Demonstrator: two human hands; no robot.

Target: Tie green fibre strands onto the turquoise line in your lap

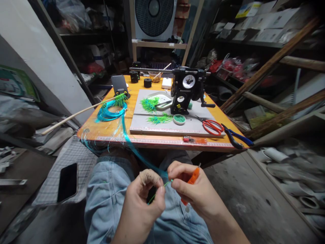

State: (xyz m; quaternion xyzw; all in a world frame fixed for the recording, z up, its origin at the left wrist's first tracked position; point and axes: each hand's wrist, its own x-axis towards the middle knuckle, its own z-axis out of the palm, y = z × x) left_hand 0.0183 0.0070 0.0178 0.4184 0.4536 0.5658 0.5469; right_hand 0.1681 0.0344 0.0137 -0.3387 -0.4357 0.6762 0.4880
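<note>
My left hand (146, 200) is closed in a pinch on a thin green line (166, 184), a wrap of tan tape around its index finger. Close beside it, my right hand (189, 184) pinches the line's other end, where a tiny green bit shows between thumb and finger. Tucked in that same hand is an orange-handled tool (194, 175) with a short metal tip; its exact kind is unclear. Both hands are above my lap. A hank of blue strands (130, 144) hangs from the table and passes behind my hands.
On the wooden table (87, 127), a grey board (142, 127) bears a black cranked machine (186, 89), green bristly tufts (149, 104), a dish of green beads (179, 119) and red-handled scissors (212, 126). Pliers (235, 135) lie at the right edge. A phone (67, 183) rests at left.
</note>
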